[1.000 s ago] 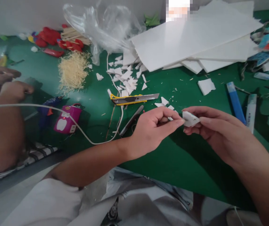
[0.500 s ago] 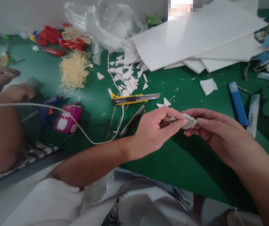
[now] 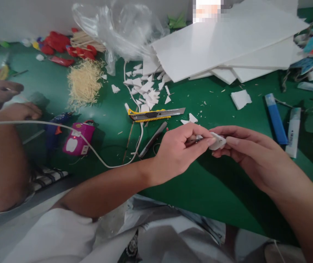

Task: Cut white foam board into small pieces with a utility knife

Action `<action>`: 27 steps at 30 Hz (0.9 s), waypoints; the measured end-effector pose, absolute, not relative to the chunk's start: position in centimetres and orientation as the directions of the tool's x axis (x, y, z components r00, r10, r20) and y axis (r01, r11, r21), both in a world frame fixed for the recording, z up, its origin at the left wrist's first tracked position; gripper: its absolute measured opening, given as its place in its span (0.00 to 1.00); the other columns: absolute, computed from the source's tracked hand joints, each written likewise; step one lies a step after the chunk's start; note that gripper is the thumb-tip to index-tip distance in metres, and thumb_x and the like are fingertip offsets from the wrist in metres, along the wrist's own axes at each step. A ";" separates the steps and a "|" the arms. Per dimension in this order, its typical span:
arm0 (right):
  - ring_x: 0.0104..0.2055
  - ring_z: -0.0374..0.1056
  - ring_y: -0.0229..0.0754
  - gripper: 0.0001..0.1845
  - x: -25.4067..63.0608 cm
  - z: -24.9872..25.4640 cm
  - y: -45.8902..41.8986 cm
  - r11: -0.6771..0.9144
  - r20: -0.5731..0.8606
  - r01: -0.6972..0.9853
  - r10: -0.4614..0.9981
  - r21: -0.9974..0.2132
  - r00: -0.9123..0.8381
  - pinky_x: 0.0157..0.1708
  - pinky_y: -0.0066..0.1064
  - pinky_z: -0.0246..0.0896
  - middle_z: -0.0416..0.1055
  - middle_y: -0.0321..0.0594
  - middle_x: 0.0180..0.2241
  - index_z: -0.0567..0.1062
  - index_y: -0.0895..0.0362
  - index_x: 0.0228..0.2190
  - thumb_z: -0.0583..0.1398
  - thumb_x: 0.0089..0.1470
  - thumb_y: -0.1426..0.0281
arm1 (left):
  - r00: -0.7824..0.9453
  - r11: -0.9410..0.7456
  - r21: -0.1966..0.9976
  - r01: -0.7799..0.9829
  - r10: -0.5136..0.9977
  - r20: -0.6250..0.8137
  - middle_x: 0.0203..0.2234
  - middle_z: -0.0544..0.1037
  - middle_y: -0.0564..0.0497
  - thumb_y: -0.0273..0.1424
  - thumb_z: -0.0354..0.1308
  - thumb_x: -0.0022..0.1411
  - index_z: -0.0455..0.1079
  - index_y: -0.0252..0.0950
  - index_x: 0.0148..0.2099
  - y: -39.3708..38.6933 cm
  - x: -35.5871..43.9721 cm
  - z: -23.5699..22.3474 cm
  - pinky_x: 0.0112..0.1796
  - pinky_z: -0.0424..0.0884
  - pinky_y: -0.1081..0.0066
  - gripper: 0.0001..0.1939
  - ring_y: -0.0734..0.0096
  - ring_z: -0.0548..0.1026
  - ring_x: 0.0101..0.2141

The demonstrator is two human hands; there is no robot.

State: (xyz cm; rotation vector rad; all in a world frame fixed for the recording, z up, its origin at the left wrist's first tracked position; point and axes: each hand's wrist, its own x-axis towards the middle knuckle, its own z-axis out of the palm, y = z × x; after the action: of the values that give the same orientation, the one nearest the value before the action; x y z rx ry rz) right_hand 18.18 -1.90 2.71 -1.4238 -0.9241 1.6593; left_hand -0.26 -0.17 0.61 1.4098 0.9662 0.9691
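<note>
A small white foam piece [image 3: 217, 142] with a dark mark on its face is held up over the green table. My left hand [image 3: 176, 151] pinches its left end between thumb and forefinger; something thin also shows between these fingers, too hidden to name. My right hand [image 3: 257, 155] grips the piece's right end with thumb and fingertips. Left of my hands lies a yellow and grey utility knife [image 3: 156, 114] with its blade out. A grey pen-like stick [image 3: 153, 139] rests just beside my left hand. White foam offcuts [image 3: 189, 119] lie behind my fingers.
Foam scraps [image 3: 148, 89] and white foam sheets [image 3: 222, 47] lie at the back, near a clear plastic bag [image 3: 129, 29]. A white cable [image 3: 98, 157] runs to a magenta power adapter [image 3: 79, 138]. Another person's hands [image 3: 11, 98] are at the left. Blue box [image 3: 276, 118] at right.
Both hands keep their grip on the foam piece, which has turned or tilted slightly at most. The whole view has shifted a little; the other person's hands have moved slightly.
</note>
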 end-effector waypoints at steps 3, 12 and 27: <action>0.31 0.74 0.39 0.21 18.2 2.7 -2.0 -0.455 -0.447 -0.089 0.889 -0.886 -0.096 0.33 0.32 0.74 0.80 0.39 0.32 0.83 0.51 0.33 0.73 0.41 0.51 | 0.329 -0.049 0.997 0.052 0.944 0.030 0.21 0.74 0.56 0.33 0.66 0.65 0.74 0.37 0.34 -0.1 -0.2 0.7 0.21 0.59 0.75 0.07 0.80 0.64 0.19; 0.31 0.75 0.40 0.20 18.2 2.6 -1.9 -0.454 -0.447 -0.069 0.889 -0.888 -0.099 0.34 0.33 0.74 0.81 0.39 0.32 0.83 0.50 0.33 0.72 0.42 0.51 | 0.329 -0.062 0.995 0.082 0.944 0.032 0.21 0.74 0.56 0.34 0.65 0.65 0.75 0.38 0.35 -0.2 -0.3 0.6 0.21 0.59 0.75 0.07 0.79 0.66 0.20; 0.34 0.76 0.44 0.23 18.0 2.4 -2.0 -0.456 -0.450 -0.077 0.889 -0.887 -0.086 0.38 0.38 0.76 0.81 0.41 0.33 0.83 0.51 0.34 0.73 0.42 0.49 | 0.328 -0.083 0.993 0.089 0.943 0.049 0.21 0.75 0.55 0.34 0.66 0.64 0.76 0.37 0.35 -0.2 -0.1 0.6 0.22 0.61 0.76 0.07 0.78 0.69 0.21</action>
State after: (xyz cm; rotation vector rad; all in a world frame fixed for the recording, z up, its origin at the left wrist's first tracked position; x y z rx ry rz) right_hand 18.04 -1.99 2.42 -1.4378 -0.9245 1.6426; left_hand -0.11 -0.23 0.56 1.4714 0.9979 0.9565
